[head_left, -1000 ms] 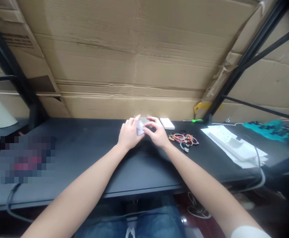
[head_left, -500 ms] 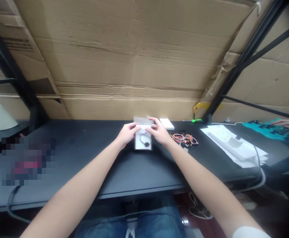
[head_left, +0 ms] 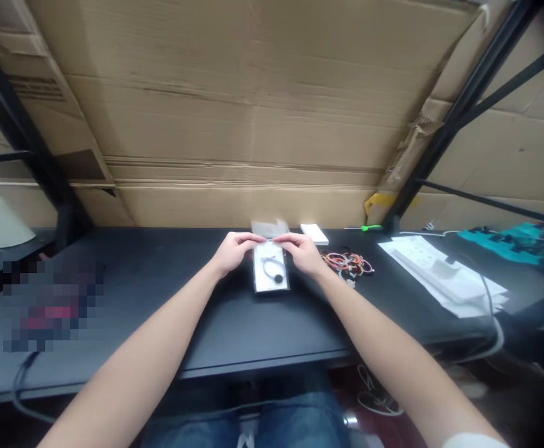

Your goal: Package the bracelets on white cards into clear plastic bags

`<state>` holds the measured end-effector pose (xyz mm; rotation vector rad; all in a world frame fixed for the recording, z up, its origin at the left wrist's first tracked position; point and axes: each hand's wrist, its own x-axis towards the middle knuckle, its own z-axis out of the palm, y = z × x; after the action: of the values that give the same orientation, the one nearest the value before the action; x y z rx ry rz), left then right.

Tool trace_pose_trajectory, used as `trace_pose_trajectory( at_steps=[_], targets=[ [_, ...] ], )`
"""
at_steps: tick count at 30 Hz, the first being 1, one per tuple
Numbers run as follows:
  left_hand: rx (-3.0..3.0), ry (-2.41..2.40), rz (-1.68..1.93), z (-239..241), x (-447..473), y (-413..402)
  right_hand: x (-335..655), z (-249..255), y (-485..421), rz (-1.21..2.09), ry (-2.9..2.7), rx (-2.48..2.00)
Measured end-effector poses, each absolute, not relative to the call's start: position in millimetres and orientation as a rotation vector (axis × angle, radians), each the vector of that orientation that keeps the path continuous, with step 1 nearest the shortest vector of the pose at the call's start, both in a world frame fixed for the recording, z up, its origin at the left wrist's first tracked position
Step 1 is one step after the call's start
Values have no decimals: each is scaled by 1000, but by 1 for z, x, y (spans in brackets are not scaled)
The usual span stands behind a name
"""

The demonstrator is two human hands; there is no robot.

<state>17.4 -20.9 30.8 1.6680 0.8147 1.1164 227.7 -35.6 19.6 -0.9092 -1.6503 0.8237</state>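
Observation:
A clear plastic bag [head_left: 270,229] with a white card [head_left: 263,283] in it is held up over the dark desk in front of me. On the card shows a small looped hair tie [head_left: 268,269] with a round black piece at its lower right. My left hand [head_left: 232,252] pinches the bag's upper left side, and my right hand [head_left: 302,250] pinches its upper right side, thumbs and fingertips almost meeting. The bag's loose flap sticks up behind the fingers. Right of my right hand lies a tangle of colourful hair ties [head_left: 350,262].
Behind the hair ties is a stack of white cards [head_left: 314,234], with a green-handled tool [head_left: 369,228] farther right. White papers with a moulded tray [head_left: 444,274] lie on the right. A teal thing [head_left: 505,241] sits beyond. Cardboard [head_left: 253,112] walls the back.
My hands have drawn closer together along the bag's top, fingers now pinching at the flap's fold. The bag hangs slightly lower and nearer. The other person's hand at the right has mostly withdrawn.

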Motion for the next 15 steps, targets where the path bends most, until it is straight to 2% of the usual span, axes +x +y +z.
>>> trace_pose_trajectory(
  at_steps=[8, 15],
  targets=[
    [1860, 866, 1154, 32, 18, -24, 232, 23, -39, 948, -1712, -861],
    [1812, 789, 1135, 27, 18, -19, 227, 23, -41, 835, -1769, -1019]
  ],
)
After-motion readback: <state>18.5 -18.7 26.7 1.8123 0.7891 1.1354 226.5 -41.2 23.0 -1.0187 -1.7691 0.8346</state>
